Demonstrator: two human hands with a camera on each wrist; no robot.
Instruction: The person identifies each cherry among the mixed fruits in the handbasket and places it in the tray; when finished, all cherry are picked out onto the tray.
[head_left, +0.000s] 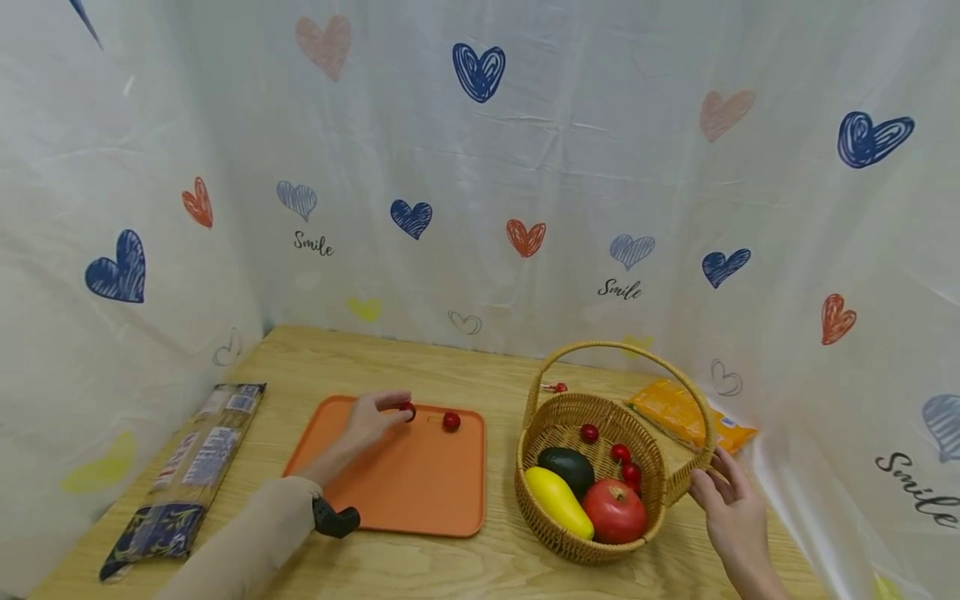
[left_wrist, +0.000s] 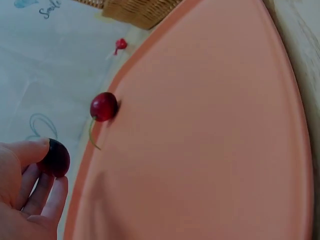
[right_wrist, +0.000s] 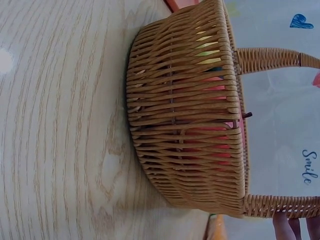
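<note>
My left hand (head_left: 366,423) pinches a dark red cherry (left_wrist: 59,160) between thumb and fingertips, over the far edge of the orange tray (head_left: 420,492). A second cherry (head_left: 451,422), its stem showing in the left wrist view, lies on the tray just right of that hand. With its thumb and fingers, my right hand (head_left: 733,510) holds the lower right end of the handle (head_left: 701,408) of the wicker basket (right_wrist: 185,115). Inside the basket are a dark green avocado (head_left: 567,472), a yellow mango-like fruit (head_left: 558,502), a pomegranate (head_left: 615,511) and several cherries (head_left: 589,433).
A long printed food packet (head_left: 195,471) lies left of the tray. Behind the basket's right side is an orange packet (head_left: 686,412). A small red object (head_left: 557,387) sits behind the basket on the wooden table (head_left: 450,567). A heart-printed curtain (head_left: 480,167) encloses the table's back and sides.
</note>
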